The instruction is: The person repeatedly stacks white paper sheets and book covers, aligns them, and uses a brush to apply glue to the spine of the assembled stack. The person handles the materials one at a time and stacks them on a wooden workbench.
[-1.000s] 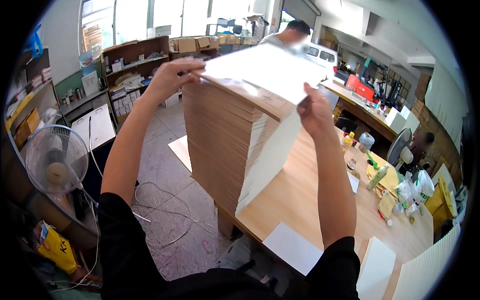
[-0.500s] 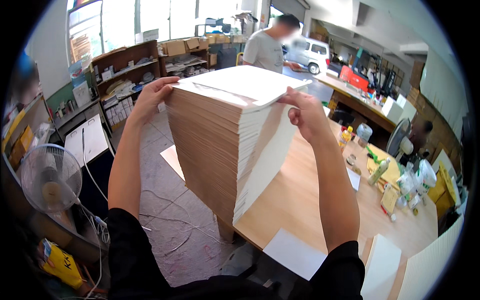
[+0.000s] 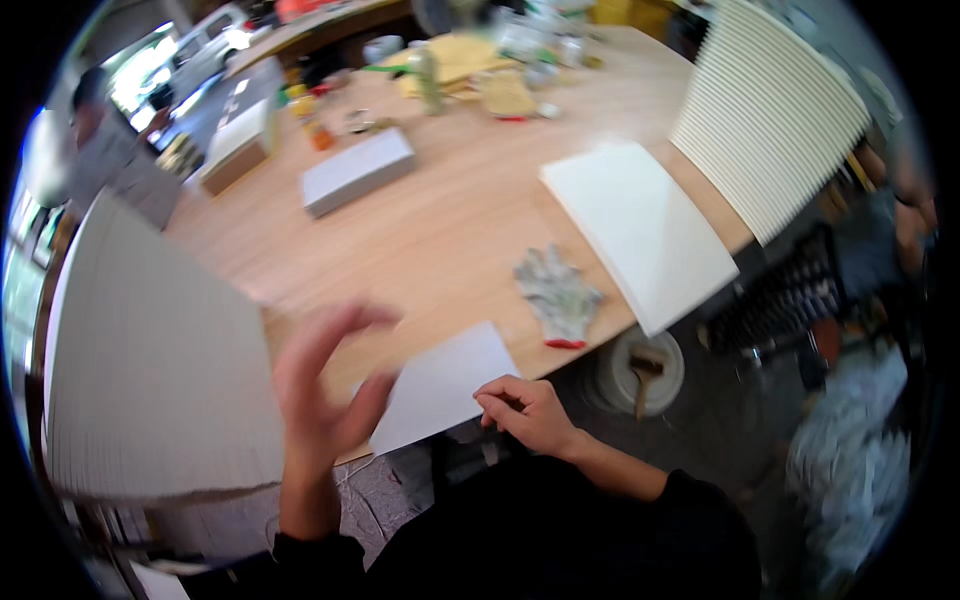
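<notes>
My hands are apart above the near edge of a pale wooden desk (image 3: 450, 225). My left hand (image 3: 325, 395), raised and blurred, curves its thumb and fingers around a gap with nothing visible in it. My right hand (image 3: 530, 410) curls its fingers at a loose white sheet (image 3: 440, 385); I cannot tell whether they pinch it. The tall pale stack (image 3: 160, 380) stands left of my left hand, and neither hand seems to grip it. It looks piled up, while the sheet and a lower white stack (image 3: 640, 235), ahead and right of my right hand, lie separate; what is left I cannot judge. Half a second ago both hands were at the tall stack's top. Now my view has swung right, showing a grey glove (image 3: 560, 295) ahead of my right hand and a bucket (image 3: 675, 395) to its right.
</notes>
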Available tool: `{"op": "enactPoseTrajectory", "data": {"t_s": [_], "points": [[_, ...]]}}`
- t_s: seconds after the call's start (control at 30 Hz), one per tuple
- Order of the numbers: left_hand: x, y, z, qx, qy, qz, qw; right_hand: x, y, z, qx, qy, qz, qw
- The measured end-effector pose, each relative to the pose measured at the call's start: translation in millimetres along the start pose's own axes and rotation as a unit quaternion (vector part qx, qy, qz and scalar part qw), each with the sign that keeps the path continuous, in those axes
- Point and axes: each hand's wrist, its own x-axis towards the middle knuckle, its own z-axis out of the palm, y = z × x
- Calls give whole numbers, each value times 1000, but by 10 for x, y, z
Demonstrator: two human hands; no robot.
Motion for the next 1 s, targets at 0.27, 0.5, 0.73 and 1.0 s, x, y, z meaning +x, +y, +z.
{"op": "enactPoseTrajectory", "data": {"t_s": [0.27,0.5,0.73,1.0], "points": [[757,-460,2714,-46,-268,153,950,-543,-30,-679,-136,188,-40,972],[618,-445,3544,-51,-392,194,898,-665,51,-974,-168,233,-92,953],[693,-495,3658,-112,-333,117,929,-598,-4,-1417,-394,334,-72,853],[558,-326,3637,-41,-293,174,939,-567,33,-1577,-489,336,41,804]]}}
